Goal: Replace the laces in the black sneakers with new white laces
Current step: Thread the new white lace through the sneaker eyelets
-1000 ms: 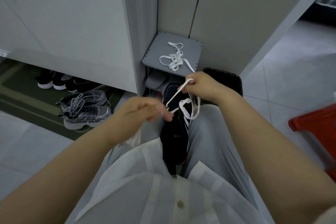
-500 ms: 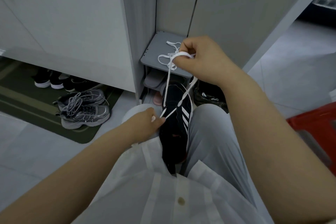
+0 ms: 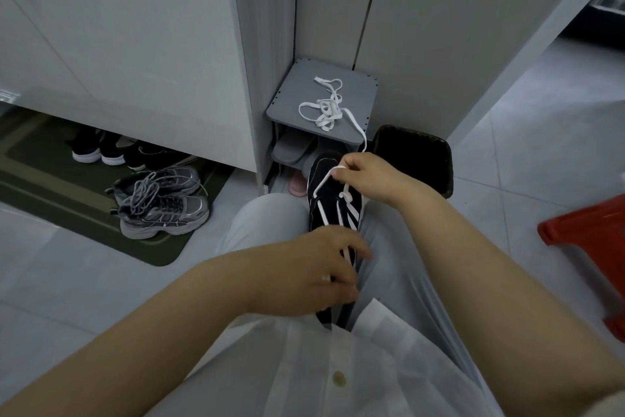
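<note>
- Now clamps black sneaker [image 3: 334, 208] between the knees, toe far, for steadiness.
- Pinches white lace [image 3: 326, 181] taut in right hand [image 3: 368, 176].
- Curls left hand [image 3: 318, 267] over near eyelets; cannot tell what it holds.
- Leaves spare lace [image 3: 324, 108] ready on far grey shelf [image 3: 358, 92].

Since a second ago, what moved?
Right grip, pinching the lace, rose over the stand pulling it taut, then dropped back to the toe of the sneaker. Left grip moved toward the body onto the sneaker; whether it holds lace now is unclear. Sneaker between the knees and spare lace unchanged.
</note>
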Motion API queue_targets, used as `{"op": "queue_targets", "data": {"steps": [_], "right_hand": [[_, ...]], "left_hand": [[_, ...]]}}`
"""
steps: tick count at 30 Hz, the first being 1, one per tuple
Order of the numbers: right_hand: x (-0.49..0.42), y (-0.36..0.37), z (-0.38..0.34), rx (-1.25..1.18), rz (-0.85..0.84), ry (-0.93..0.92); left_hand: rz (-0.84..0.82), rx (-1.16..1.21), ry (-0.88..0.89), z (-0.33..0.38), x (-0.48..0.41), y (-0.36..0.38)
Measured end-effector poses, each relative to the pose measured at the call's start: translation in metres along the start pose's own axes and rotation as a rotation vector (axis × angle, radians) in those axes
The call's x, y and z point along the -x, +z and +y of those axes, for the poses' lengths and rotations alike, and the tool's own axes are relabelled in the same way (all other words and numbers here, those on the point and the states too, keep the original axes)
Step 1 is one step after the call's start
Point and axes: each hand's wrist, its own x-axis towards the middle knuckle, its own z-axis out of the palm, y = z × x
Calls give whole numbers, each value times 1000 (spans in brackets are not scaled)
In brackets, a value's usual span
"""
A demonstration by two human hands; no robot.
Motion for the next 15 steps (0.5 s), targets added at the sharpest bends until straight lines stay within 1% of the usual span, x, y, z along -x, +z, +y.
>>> {"op": "queue_targets", "data": {"steps": [1,2,3,5,6,7,9,10,12,13,15], "right_hand": [[-1,0,2,-12,17,-6],[-2,1,5,-17,31,-7],[-1,2,7,-23,42,-10],[2,4,10,-44,57,-15],[4,5,11,-63,61,-19],[6,5,11,-85,61,-21],[9,6,12,-143,50,-24],[10,6,13,-178,43,-23],[11,6,14,-222,32,-22],[12,7,15,-218,29,-21],[13,8,15,-182,39,-17]], "left_hand": [[51,149,-45,-1,0,-3],[152,290,-104,-2,0,-7],[297,391,-168,-7,0,-11],[590,516,-280,-22,-2,-18],[684,573,-320,-32,-3,-21],[733,611,-368,-42,-3,-22],[721,577,-497,-61,-6,-23],[671,499,-576,-69,-8,-21],[493,257,-695,-70,-15,-17],[378,109,-710,-66,-17,-16],[190,-175,-628,-51,-20,-14]]}}
